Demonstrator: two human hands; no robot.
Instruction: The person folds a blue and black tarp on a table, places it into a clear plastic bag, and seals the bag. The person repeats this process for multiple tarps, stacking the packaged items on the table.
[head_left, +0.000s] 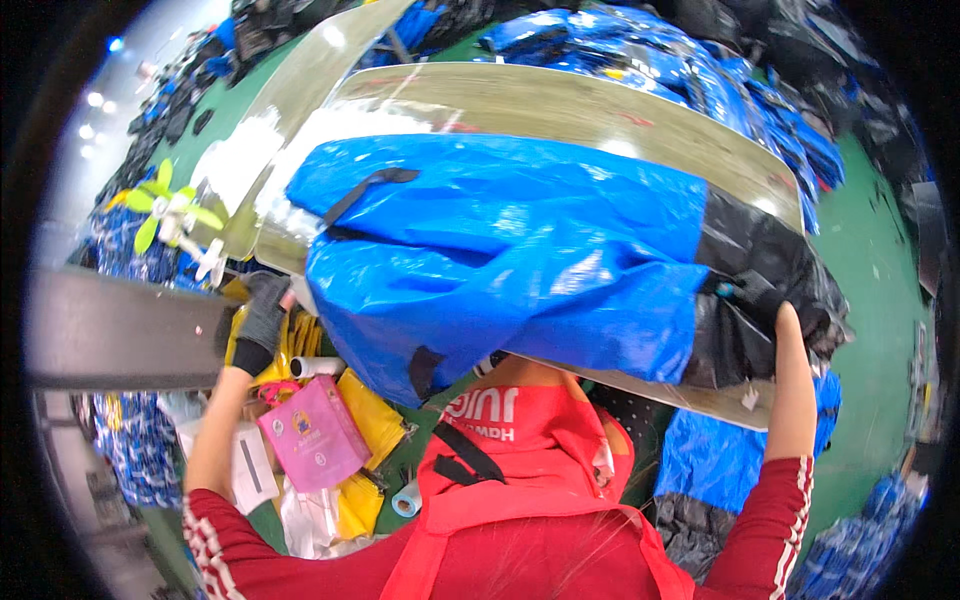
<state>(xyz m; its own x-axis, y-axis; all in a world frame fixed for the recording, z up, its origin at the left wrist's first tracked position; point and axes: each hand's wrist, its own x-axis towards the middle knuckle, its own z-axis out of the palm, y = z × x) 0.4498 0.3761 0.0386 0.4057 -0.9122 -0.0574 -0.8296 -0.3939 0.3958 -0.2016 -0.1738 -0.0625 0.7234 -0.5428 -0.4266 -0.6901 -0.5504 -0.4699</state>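
A large, creased blue plastic sheet bag with a shiny black end section lies flat across a glossy olive-brown tabletop, in front of the person's body. Its long axis runs roughly left to right, sloping slightly down toward the right; the black end points right, and the blue end points left, where a short black strap lies on the sheet. The right hand, in a dark glove, rests on the black section just right of the seam with the blue, its fingers directed left, so most of the bag lies to the left of them; whether they pinch the material or only press it, I cannot tell. The left hand, in a dark grey glove, is just beyond the bag's left edge, apart from it, near bright yellow folded plastic; its finger spread cannot be made out. Below that hand are a white roll and a pink printed box-shaped packet; a lime-green-bladed fan stands farther left.
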